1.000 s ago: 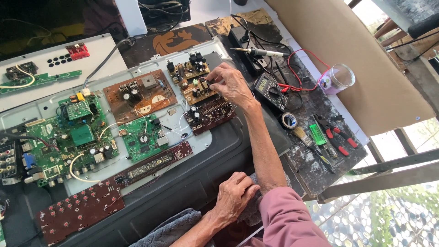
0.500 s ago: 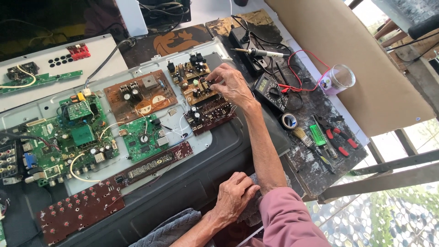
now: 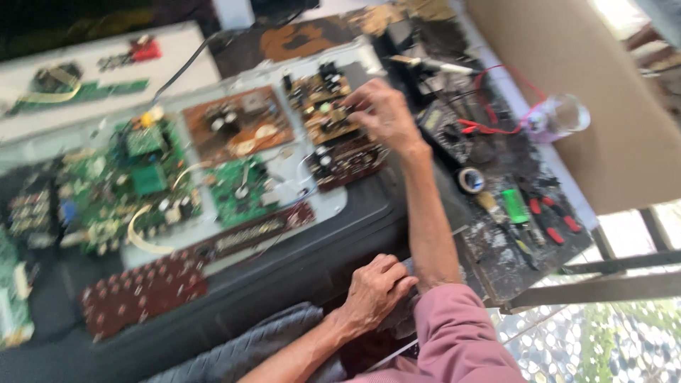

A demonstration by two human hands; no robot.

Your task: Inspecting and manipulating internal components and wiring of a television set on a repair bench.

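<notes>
The right hand [image 3: 383, 113] reaches across the desk [image 3: 496, 241], its fingers [image 3: 355, 106] bent onto a small tan circuit board [image 3: 319, 106] crowded with dark parts; whether they pinch anything is blurred. That board lies on a pale metal panel [image 3: 333, 206], just above a darker brown board [image 3: 347, 162]. The left hand [image 3: 376, 291] rests loosely curled at the near edge, holding nothing visible.

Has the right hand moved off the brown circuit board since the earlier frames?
No. The right hand remains with its fingers on the same brown circuit board, left of the multimeter; only the camera view has shifted and blurred.
</notes>
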